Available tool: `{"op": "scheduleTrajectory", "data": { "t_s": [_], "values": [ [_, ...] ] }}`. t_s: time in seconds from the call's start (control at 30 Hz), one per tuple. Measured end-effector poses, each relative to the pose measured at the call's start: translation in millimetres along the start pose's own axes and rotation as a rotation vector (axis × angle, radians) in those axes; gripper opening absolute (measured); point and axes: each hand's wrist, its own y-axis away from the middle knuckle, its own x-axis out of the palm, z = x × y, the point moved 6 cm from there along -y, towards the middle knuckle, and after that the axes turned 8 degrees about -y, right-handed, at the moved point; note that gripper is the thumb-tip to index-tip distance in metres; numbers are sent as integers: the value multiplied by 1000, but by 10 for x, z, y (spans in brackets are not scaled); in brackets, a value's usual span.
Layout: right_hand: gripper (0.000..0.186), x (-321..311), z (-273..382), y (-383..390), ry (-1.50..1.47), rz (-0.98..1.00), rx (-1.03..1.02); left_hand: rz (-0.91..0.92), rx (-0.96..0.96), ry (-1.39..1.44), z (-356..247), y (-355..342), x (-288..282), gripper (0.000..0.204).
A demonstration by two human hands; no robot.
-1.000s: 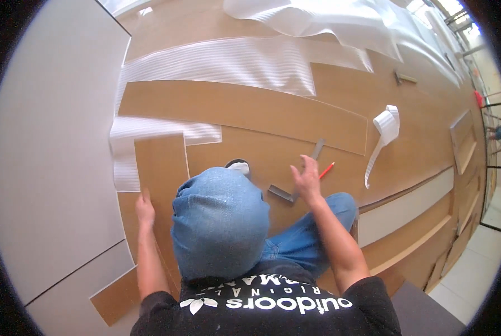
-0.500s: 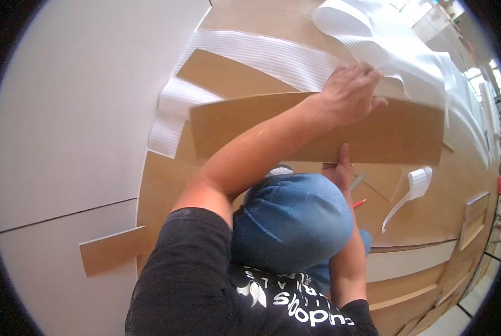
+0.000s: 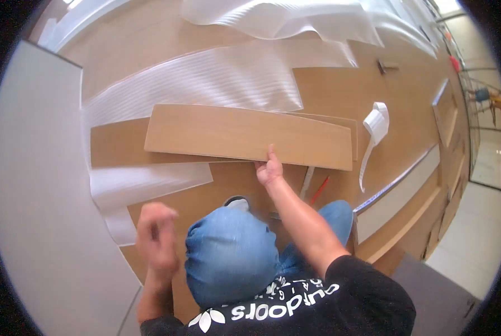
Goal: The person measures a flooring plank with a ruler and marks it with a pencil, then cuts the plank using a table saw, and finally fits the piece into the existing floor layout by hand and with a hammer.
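My right hand [image 3: 269,169] grips the near edge of a long brown board [image 3: 233,132], thumb on top and fingers underneath. The board is held over a second, similar brown board [image 3: 116,143] whose ends stick out beneath it. My left hand [image 3: 158,235], smeared by motion, is away from the boards, beside my raised knee on the left. Its fingers look curled, but I cannot make out anything in them. Close to my right forearm lie a red pencil [image 3: 319,189] and a metal ruler [image 3: 307,182].
White foam sheeting [image 3: 205,78] spreads beyond the boards, with another foam piece [image 3: 144,182] nearer me. A white tape roll [image 3: 377,123] with a loose tail and a hammer-like tool [image 3: 387,66] lie to the right. A pale panel [image 3: 38,168] stands at left; framed panels [image 3: 399,207] lie at right.
My left hand has left the board's far side and swung back beside my knee. My right hand still holds the board. The view has turned, showing more of the sheet on the right.
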Motion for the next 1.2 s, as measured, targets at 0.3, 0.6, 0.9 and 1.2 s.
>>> {"op": "scheduleTrajectory", "data": {
  "t_s": [0.3,0.6,0.9,1.2],
  "values": [
    [36,293,635,1279,777,-148,310,915,614,-584,-1601,-310,1309,32],
    [33,2209,451,2617,1899,401,-51,991,226,-590,-1991,-68,933,28],
    [36,4666,686,5067,2185,1039,178,273,-789,-235,-2210,587,-868,27],
    [33,4915,3839,5245,2407,427,-146,-185,-693,-359,-3132,-532,-3676,15]
  ]
}}
